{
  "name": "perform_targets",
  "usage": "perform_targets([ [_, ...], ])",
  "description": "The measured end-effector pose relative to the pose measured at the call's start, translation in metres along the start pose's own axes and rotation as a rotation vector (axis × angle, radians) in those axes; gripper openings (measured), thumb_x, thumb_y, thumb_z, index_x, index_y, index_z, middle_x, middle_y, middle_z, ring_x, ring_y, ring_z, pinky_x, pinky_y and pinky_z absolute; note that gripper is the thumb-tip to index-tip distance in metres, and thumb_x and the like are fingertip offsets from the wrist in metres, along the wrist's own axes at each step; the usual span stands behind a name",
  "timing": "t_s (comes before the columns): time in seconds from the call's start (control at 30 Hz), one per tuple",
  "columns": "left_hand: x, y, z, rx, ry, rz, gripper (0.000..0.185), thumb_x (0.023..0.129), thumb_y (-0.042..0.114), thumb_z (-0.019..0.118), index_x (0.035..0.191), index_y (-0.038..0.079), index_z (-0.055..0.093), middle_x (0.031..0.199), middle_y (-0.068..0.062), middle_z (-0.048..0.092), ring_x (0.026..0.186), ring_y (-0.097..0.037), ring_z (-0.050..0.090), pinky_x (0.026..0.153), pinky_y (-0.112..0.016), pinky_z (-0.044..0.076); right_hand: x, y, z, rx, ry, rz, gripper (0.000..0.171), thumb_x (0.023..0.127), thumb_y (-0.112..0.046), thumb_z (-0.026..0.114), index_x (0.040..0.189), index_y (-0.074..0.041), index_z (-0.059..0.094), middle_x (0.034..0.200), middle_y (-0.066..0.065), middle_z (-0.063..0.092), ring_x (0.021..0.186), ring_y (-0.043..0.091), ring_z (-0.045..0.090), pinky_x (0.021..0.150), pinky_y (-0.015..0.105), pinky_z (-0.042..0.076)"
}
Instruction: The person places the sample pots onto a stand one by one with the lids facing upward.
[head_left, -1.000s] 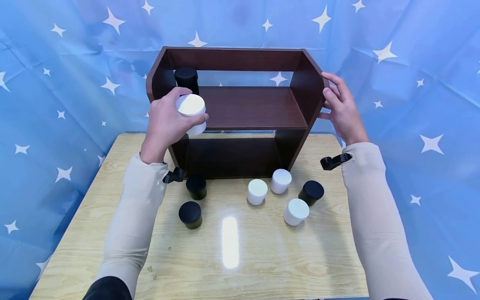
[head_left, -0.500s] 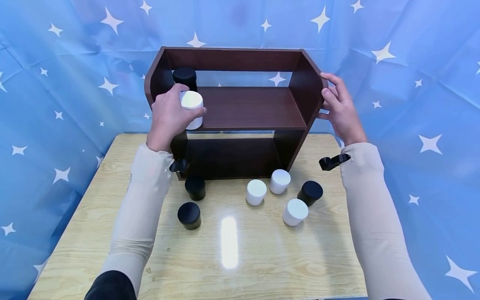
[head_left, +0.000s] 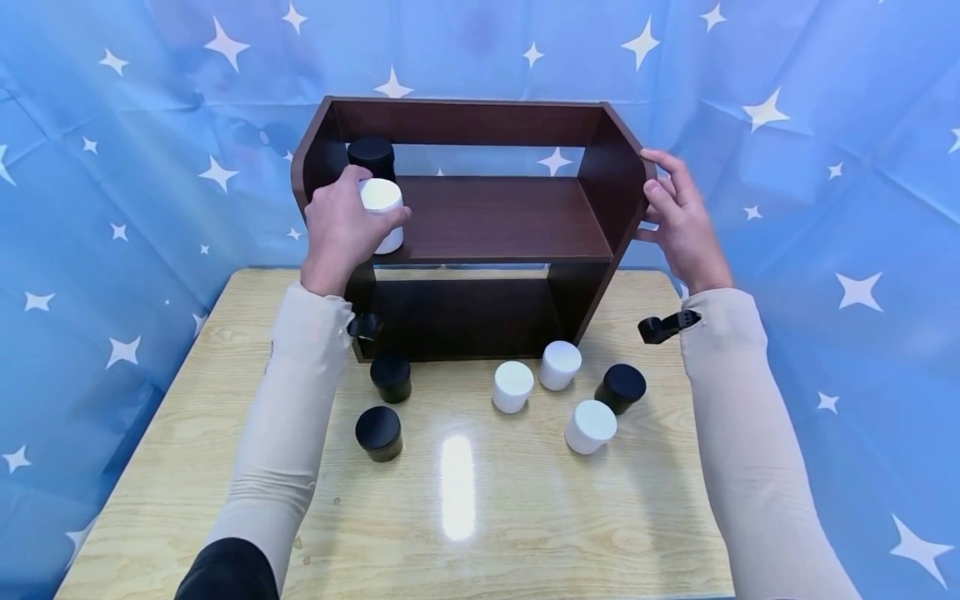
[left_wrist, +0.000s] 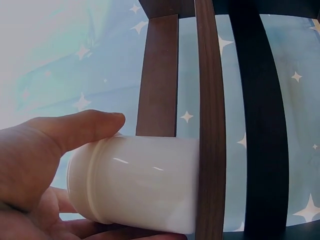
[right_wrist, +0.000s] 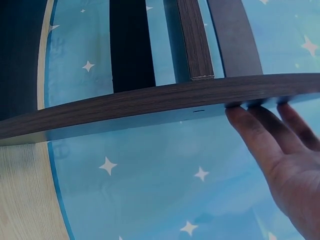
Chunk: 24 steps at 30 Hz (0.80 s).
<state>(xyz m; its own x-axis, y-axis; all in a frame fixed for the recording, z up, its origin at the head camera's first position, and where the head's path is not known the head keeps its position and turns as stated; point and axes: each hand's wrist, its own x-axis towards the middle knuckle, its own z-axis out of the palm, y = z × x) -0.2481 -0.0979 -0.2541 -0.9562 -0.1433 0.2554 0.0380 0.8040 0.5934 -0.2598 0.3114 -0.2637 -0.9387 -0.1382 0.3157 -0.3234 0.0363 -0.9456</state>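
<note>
My left hand (head_left: 336, 225) holds a white lidded jar (head_left: 382, 200) at the left end of the upper board of a dark brown two-tier shelf (head_left: 502, 218). In the left wrist view, thumb and fingers lie on opposite sides of this upright jar (left_wrist: 145, 182), whose base is at the board's front edge (left_wrist: 211, 125). Directly behind stands a black jar (head_left: 371, 152), partly covered by the hand and the white one. At the shelf's other end, my right hand (head_left: 682, 218) rests its fingertips against the outer face of the side panel (right_wrist: 165, 102).
On the wooden table (head_left: 525, 517), two black jars (head_left: 378, 432) stand front left of the shelf. Front right are three white jars (head_left: 591, 425) and one black jar (head_left: 621, 387). A blue star-patterned curtain (head_left: 847, 208) hangs behind and at both sides.
My left hand has carried the white jar slightly inward onto the upper board, toward the black jar. The right hand has kept its place on the side panel.
</note>
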Motion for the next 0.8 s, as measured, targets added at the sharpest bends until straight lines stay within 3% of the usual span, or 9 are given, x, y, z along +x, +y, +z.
perform_targets([
  [0.6, 0.014, 0.003, 0.009, 0.141, 0.008, -0.091, 0.079, 0.093, 0.041, 0.066, 0.153, 0.003, 0.03, 0.146, -0.024, 0.048, 0.13, -0.04, 0.053, 0.108, -0.051, 0.051, -0.002, 0.0, 0.001, -0.003, 0.005, 0.007, 0.048, 0.102, -0.031, 0.055, 0.149, -0.033, 0.043, 0.139, 0.007, 0.053, 0.103, 0.027, 0.068, 0.085, 0.033, 0.056],
  [0.8, 0.016, 0.004, 0.012, 0.121, 0.016, -0.114, 0.075, 0.096, 0.038, 0.063, 0.152, 0.001, 0.029, 0.147, -0.025, 0.043, 0.132, -0.041, 0.052, 0.11, -0.049, 0.049, -0.002, 0.0, 0.001, -0.011, 0.009, 0.007, 0.049, 0.102, -0.032, 0.056, 0.149, -0.033, 0.043, 0.139, 0.007, 0.053, 0.104, 0.028, 0.068, 0.085, 0.033, 0.056],
])
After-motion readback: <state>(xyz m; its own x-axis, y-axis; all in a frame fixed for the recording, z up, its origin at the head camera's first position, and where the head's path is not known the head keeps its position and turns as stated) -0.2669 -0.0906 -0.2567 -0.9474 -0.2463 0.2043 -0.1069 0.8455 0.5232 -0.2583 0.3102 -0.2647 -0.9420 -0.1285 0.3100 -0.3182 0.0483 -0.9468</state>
